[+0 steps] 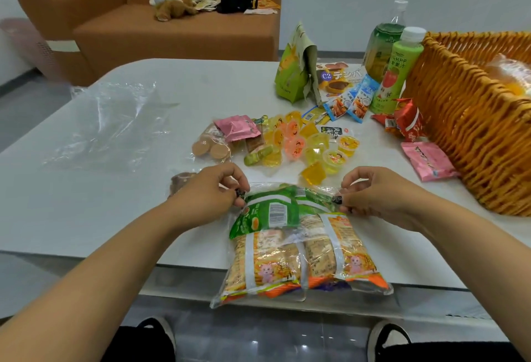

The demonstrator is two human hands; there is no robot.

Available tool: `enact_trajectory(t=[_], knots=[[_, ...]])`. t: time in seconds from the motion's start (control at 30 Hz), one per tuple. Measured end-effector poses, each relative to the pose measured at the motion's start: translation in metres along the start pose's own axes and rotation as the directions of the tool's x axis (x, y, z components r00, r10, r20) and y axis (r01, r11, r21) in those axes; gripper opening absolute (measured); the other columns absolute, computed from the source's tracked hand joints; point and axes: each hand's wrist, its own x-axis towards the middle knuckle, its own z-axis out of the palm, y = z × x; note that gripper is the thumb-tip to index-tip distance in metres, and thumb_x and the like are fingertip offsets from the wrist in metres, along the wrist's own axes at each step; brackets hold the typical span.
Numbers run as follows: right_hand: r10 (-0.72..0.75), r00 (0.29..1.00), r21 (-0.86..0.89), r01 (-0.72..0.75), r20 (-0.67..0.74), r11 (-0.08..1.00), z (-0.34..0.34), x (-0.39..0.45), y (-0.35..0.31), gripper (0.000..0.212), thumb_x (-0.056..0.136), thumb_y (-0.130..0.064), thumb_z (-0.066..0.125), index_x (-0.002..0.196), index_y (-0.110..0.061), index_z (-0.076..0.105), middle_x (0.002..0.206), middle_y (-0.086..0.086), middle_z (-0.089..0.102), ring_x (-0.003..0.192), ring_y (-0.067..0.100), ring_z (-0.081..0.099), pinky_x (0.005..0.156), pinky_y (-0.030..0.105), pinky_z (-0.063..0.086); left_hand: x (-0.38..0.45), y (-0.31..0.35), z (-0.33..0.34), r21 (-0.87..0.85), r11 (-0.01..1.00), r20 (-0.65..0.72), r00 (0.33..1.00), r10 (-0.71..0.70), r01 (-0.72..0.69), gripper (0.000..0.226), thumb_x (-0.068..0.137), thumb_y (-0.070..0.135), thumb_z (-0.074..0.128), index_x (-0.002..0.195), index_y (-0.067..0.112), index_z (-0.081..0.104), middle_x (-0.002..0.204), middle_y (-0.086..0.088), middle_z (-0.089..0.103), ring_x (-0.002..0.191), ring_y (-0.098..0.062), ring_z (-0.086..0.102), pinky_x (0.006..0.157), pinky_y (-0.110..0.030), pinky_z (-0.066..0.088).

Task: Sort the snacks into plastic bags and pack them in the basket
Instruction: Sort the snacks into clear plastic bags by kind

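lower centre of the frame: filled plastic bag [298,244] lies flat at the near edge of the table [86,203], its bottom end hanging past the edge toward the viewer.
left hand [212,192]: fingers curled, thumb and fingertips pinching the bag's top left corner.
right hand [373,192]: fingers curled the same way, pinching the bag's top right corner; the bag's mouth is stretched between the two hands.
bag contents: one green snack packet [270,209] on top, orange-and-white packets [287,264] under it; at least three, exact count cannot be told.
centre of the frame: jelly cups [307,143] in a loose heap just beyond the hands, roughly a dozen, yellow and orange; small wrapped snacks touch the heap on its left.
pink packets: two, one [238,127] on the left of the heap, one [428,160] just beside the basket.
right edge of the frame: woven basket [465,120] on the table, a wrapped item inside, partly cut off.
upper right: two bottles, a green juice bottle [396,68] and a clear-capped one [385,40] behind it, next to the basket; a green paper bag [293,71] and a box beside them.
left of the frame: empty clear plastic bag [112,123] lying flat, well apart from the snacks, with bare tabletop around it and between it and the left hand.
upper left: orange sofa [161,31] behind the table with a plush toy and a black bag on the seat.
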Motion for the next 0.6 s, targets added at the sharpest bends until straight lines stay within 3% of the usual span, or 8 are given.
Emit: enact_trajectory(t=[0.1, 0.17, 0.27, 0.33, 0.43, 0.5, 0.6], knots=[[-0.015, 0.999, -0.088, 0.011, -0.042, 0.996, 0.003, -0.001, -0.001, 0.018, 0.083, 0.013, 0.063, 0.088, -0.002, 0.056, 0.064, 0.013, 0.063, 0.054, 0.022, 0.064, 0.053, 0.028, 0.050, 0.000, 0.002, 0.001, 0.037, 0.999, 0.024, 0.999, 0.032, -0.032, 0.028, 0.088, 0.004, 0.055, 0.085, 0.029, 0.067, 0.087, 0.004, 0.067, 0.071, -0.005, 0.065, 0.056, -0.017, 0.045], [-0.036, 0.997, -0.162, 0.025, -0.070, 0.986, 0.005, -0.001, -0.001, 0.017, 0.082, 0.011, 0.065, 0.084, -0.003, 0.057, 0.054, 0.008, 0.064, 0.054, 0.025, 0.058, 0.054, 0.032, 0.046, 0.000, 0.002, 0.001, 0.174, 0.981, 0.045, 0.996, 0.083, -0.089, 0.025, 0.087, 0.010, 0.057, 0.088, 0.034, 0.066, 0.085, 0.010, 0.064, 0.062, -0.001, 0.060, 0.051, -0.011, 0.041], [-0.066, 0.993, -0.224, 0.044, -0.093, 0.974, 0.008, -0.003, -0.001, 0.014, 0.082, 0.010, 0.064, 0.080, -0.003, 0.059, 0.050, 0.005, 0.063, 0.047, 0.020, 0.054, 0.049, 0.029, 0.044, -0.003, 0.006, -0.001, 0.364, 0.918, 0.080, 0.987, 0.136, -0.156, 0.021, 0.087, 0.019, 0.059, 0.100, 0.036, 0.062, 0.086, 0.013, 0.062, 0.071, -0.003, 0.060, 0.061, -0.020, 0.046], [-0.076, 0.992, -0.237, 0.050, -0.101, 0.970, 0.009, -0.004, -0.002, 0.013, 0.082, 0.009, 0.064, 0.077, -0.003, 0.061, 0.050, 0.006, 0.064, 0.045, 0.019, 0.053, 0.046, 0.027, 0.044, -0.007, 0.010, -0.003, 0.557, 0.813, 0.071, 0.985, 0.157, -0.170, 0.024, 0.090, 0.030, 0.055, 0.113, 0.037, 0.055, 0.089, 0.011, 0.063, 0.087, -0.011, 0.061, 0.071, -0.029, 0.047], [-0.071, 0.991, -0.237, 0.042, -0.115, 0.971, 0.010, -0.003, -0.001, 0.012, 0.081, 0.008, 0.065, 0.077, -0.003, 0.065, 0.054, 0.008, 0.065, 0.045, 0.017, 0.054, 0.045, 0.025, 0.045, -0.009, 0.014, -0.004, 0.778, 0.616, 0.038, 0.988, 0.148, -0.122, 0.041, 0.093, 0.046, 0.045, 0.132, 0.036, 0.043, 0.113, 0.006, 0.064, 0.110, -0.019, 0.057, 0.081, -0.033, 0.042], [-0.061, 0.990, -0.224, 0.032, -0.123, 0.974, 0.010, -0.002, -0.001, 0.011, 0.082, 0.007, 0.066, 0.079, -0.003, 0.066, 0.055, 0.009, 0.066, 0.044, 0.016, 0.055, 0.044, 0.024, 0.045, -0.010, 0.021, -0.005, 0.812, 0.569, -0.015, 0.970, 0.243, -0.130, 0.050, 0.088, 0.047, 0.038, 0.135, 0.031, 0.045, 0.122, 0.002, 0.059, 0.115, -0.021, 0.053, 0.087, -0.036, 0.041], [-0.041, 0.991, -0.190, 0.017, -0.127, 0.982, 0.012, -0.001, -0.001, 0.011, 0.083, 0.008, 0.066, 0.081, -0.003, 0.067, 0.058, 0.010, 0.065, 0.045, 0.015, 0.056, 0.044, 0.024, 0.045, -0.019, 0.042, 0.003, 0.680, 0.664, -0.033, 0.892, 0.451, -0.311, 0.063, 0.081, 0.044, 0.029, 0.138, 0.026, 0.048, 0.138, -0.001, 0.050, 0.129, -0.022, 0.041, 0.103, -0.038, 0.032]])
